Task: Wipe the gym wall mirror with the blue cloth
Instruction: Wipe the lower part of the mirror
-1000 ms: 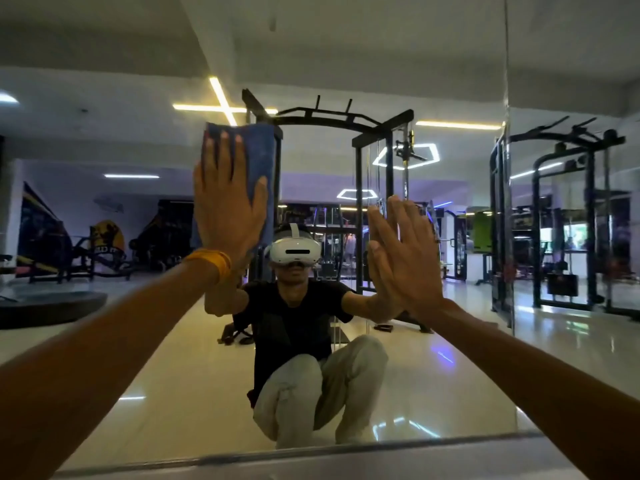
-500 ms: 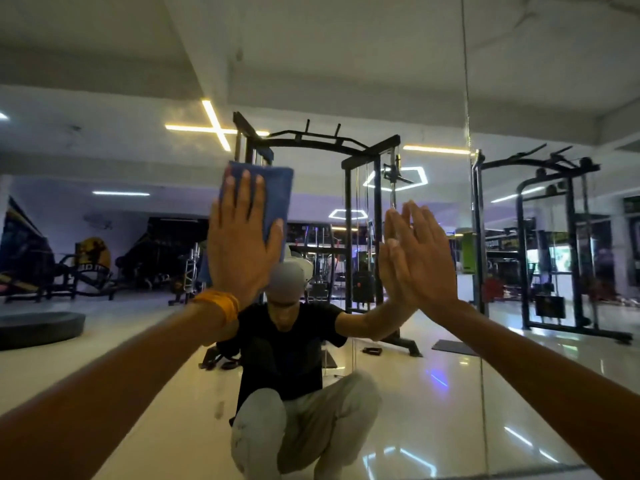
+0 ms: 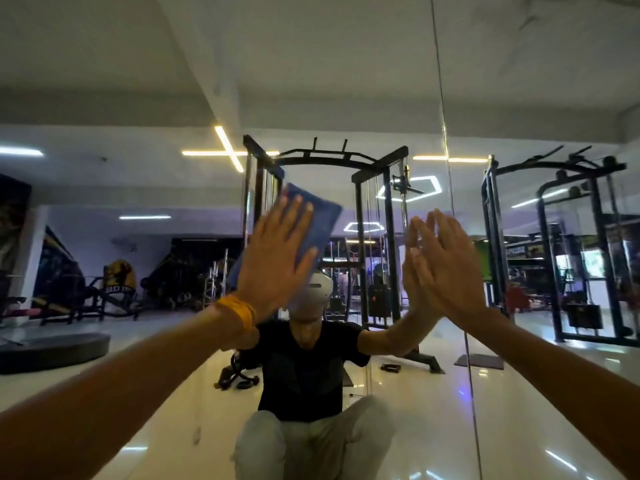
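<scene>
The gym wall mirror (image 3: 381, 81) fills the whole head view and reflects the hall and a squatting person. My left hand (image 3: 273, 258) presses the blue cloth (image 3: 318, 220) flat against the glass with straight fingers; the cloth sticks out above and to the right of the fingertips, tilted to the right. A yellow band circles that wrist. My right hand (image 3: 446, 261) lies flat on the glass to the right, fingers straight, meeting its own reflection. It holds nothing.
A vertical seam (image 3: 450, 202) between mirror panels runs just right of my right hand. The glass reflects a black cable rack (image 3: 360, 188), a second rack (image 3: 571, 237) at the right, benches at the left and a glossy tiled floor.
My left hand has slid the cloth to the right across the glass and turned it clockwise. The camera has tilted upward, so the mirror's bottom edge has left the view. My right hand stays planted.
</scene>
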